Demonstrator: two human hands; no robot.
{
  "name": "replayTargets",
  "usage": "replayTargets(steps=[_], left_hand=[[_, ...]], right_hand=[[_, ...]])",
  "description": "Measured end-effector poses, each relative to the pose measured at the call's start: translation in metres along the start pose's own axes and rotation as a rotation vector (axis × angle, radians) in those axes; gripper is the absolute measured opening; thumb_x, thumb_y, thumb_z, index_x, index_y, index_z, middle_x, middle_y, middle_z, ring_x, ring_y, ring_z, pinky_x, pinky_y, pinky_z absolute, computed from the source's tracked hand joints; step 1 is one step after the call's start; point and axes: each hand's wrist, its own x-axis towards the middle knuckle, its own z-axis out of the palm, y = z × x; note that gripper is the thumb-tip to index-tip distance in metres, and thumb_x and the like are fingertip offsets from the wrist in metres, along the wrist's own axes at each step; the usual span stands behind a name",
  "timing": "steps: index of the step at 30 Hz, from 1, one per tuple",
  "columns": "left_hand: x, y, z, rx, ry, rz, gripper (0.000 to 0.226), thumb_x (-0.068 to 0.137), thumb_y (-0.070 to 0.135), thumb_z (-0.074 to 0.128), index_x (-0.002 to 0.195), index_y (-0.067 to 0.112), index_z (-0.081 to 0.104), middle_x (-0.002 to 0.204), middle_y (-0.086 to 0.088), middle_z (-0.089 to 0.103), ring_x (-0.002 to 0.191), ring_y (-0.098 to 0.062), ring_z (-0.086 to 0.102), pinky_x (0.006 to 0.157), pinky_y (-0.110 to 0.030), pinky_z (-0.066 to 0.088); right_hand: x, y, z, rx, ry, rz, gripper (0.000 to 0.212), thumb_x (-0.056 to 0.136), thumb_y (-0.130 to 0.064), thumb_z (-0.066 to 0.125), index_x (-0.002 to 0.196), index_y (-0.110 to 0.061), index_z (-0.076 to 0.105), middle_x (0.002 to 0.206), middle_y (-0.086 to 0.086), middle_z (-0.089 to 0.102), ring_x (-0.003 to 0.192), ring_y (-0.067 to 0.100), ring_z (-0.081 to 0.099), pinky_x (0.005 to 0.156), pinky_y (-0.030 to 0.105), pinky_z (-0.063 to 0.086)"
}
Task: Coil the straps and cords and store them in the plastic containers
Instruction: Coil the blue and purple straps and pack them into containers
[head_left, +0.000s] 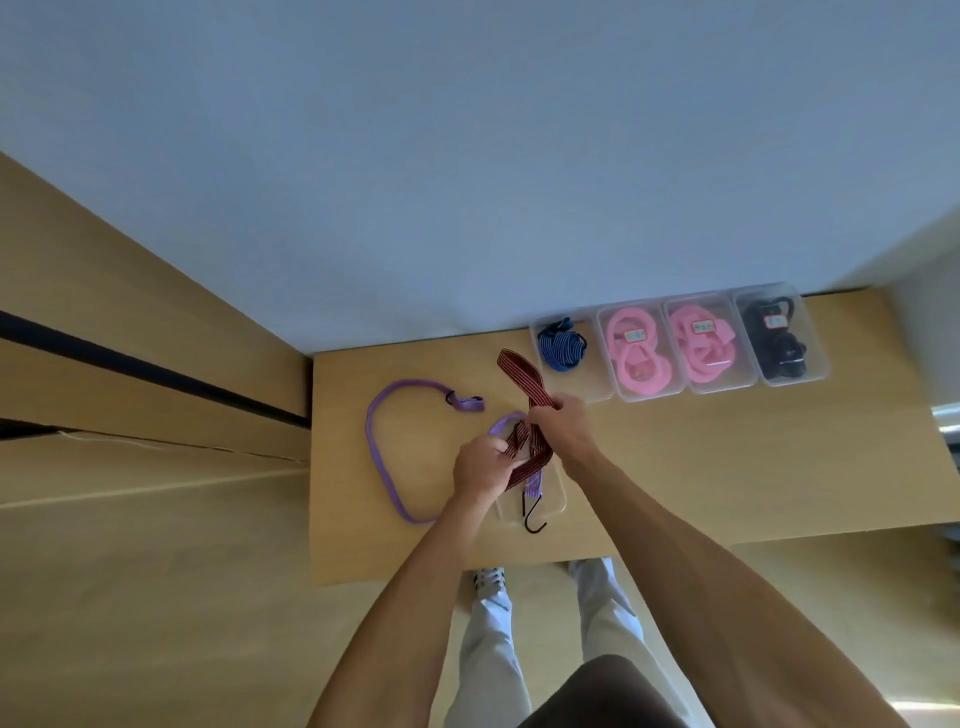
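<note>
Red striped strap (524, 379) half-folded mid-table; your left hand (480, 467) and right hand (563, 423) both grip it, fingers curled.

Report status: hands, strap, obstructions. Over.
Both hands, left and right, gripping red striped strap, mid-coil. Purple strap loose on table. Empty container beneath hands. Nothing blocking.

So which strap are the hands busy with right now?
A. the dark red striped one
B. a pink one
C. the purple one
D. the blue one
A: both the left hand and the right hand grip the dark red striped strap, while the purple strap lies on the table.
</note>
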Motion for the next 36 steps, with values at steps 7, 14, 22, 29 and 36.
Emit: replayTargets(steps=[7, 14, 22, 29, 36], left_hand=[[0.029, -0.004, 0.026, 0.435, 0.099, 0.072, 0.037, 0.097, 0.044, 0.054, 0.118, 0.015, 0.063, 0.117, -0.008, 0.065, 0.105, -0.03, 0.064, 0.085, -0.039, 0.052], [0.043, -0.007, 0.051, 0.381, 0.183, 0.125, 0.031, 0.089, 0.029, 0.064, 0.117, 0.015, 0.062, 0.111, -0.008, 0.06, 0.104, -0.029, 0.057, 0.082, -0.038, 0.046], [0.033, -0.012, 0.033, -0.263, 0.226, 0.102, 0.042, 0.085, -0.002, 0.054, 0.118, 0.02, 0.067, 0.07, 0.005, 0.058, 0.06, -0.013, 0.054, 0.059, -0.029, 0.045], [0.031, -0.023, 0.034, -0.257, 0.151, 0.122, 0.064, 0.086, -0.003, 0.047, 0.139, 0.03, 0.057, 0.078, -0.005, 0.059, 0.062, -0.016, 0.051, 0.063, -0.032, 0.045], [0.029, -0.026, 0.03, -0.109, 0.315, 0.16, 0.03, 0.089, -0.003, 0.056, 0.111, 0.016, 0.051, 0.077, 0.005, 0.053, 0.075, -0.024, 0.059, 0.066, -0.033, 0.042]], right_hand=[[0.012, 0.083, -0.002, -0.139, 0.157, 0.037, 0.033, 0.085, -0.02, 0.07, 0.112, -0.006, 0.058, 0.089, 0.008, 0.063, 0.078, 0.023, 0.059, 0.064, 0.029, 0.051], [0.01, 0.105, 0.001, -0.784, 0.316, -0.492, 0.043, 0.076, -0.008, 0.042, 0.115, -0.009, 0.058, 0.119, 0.015, 0.054, 0.1, 0.034, 0.05, 0.08, 0.044, 0.045], [0.008, 0.103, -0.012, -1.085, 0.027, -0.289, 0.021, 0.088, -0.001, 0.052, 0.107, -0.012, 0.055, 0.114, 0.013, 0.043, 0.089, 0.034, 0.054, 0.067, 0.044, 0.049], [0.004, 0.106, -0.01, -1.153, 0.134, -0.472, 0.031, 0.067, 0.004, 0.061, 0.093, -0.012, 0.057, 0.105, 0.012, 0.051, 0.092, 0.033, 0.051, 0.072, 0.043, 0.045], [0.007, 0.121, -0.007, -1.206, -0.053, -0.437, 0.042, 0.079, -0.001, 0.067, 0.111, -0.018, 0.048, 0.118, 0.009, 0.046, 0.105, 0.03, 0.051, 0.074, 0.04, 0.049]])
